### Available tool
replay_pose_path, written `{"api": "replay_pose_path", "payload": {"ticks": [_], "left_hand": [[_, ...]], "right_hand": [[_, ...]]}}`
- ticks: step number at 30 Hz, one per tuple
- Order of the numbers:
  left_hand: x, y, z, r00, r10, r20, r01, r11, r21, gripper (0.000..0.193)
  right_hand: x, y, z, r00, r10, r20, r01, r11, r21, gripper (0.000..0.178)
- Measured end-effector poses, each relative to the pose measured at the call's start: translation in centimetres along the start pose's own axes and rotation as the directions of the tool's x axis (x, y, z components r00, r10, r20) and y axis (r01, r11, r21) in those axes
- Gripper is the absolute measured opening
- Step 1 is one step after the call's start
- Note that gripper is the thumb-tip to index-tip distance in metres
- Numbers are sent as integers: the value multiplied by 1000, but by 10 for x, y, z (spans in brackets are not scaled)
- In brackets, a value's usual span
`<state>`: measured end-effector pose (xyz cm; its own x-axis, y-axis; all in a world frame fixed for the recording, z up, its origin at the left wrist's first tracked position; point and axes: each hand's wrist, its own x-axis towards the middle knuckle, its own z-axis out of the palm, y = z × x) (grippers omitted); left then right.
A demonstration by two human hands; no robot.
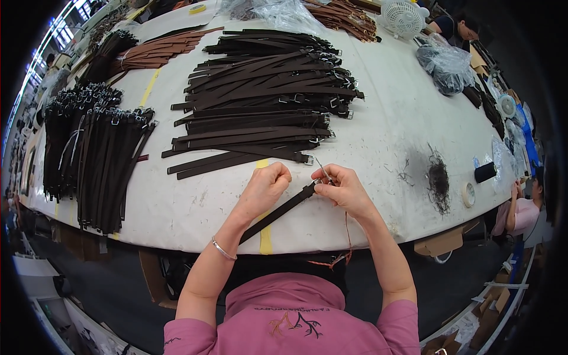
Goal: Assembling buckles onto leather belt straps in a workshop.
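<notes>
A dark brown belt point(281, 210) runs diagonally from the table's near edge up to its buckle. My right hand point(343, 190) is closed around the buckle end. A slim pointed metal tool point(322, 168), its kind mostly hidden, sticks up from the same fingers. From below that hand a thin reddish cord point(348, 231) hangs toward my lap. My left hand point(266, 184) is curled closed just left of the buckle end, above the belt; whatever its fingers may pinch is too small to make out. Beyond both hands lies a wide pile of similar belts point(254, 124), buckles mostly to the right.
More dark belts point(100, 160) are heaped at left, brown ones point(163, 50) behind them. On the right are a tuft of dark thread scraps point(438, 180), a black thread spool point(485, 172) and a tape roll point(468, 194). A white fan point(403, 19) stands far back; other people sit at the right.
</notes>
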<state>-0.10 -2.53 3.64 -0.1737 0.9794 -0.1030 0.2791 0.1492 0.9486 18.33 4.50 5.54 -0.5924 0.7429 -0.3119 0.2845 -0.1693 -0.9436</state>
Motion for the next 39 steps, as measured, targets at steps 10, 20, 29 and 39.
{"api": "replay_pose_path", "payload": {"ticks": [10,20,29,39], "left_hand": [[-19,-5,7,957,230,176,-288,828,481,8],[-19,-5,20,946,306,112,-325,874,361,7],[-7,-6,26,951,210,227,-275,910,309,15],[0,-14,30,914,289,286,-382,849,364,9]], "right_hand": [[-3,39,-3,631,-757,167,588,327,-740,21],[-15,35,-4,877,-480,14,377,670,-639,18],[-10,33,7,917,-393,-63,285,758,-587,17],[-17,24,5,985,-160,64,164,985,-50,16]]}}
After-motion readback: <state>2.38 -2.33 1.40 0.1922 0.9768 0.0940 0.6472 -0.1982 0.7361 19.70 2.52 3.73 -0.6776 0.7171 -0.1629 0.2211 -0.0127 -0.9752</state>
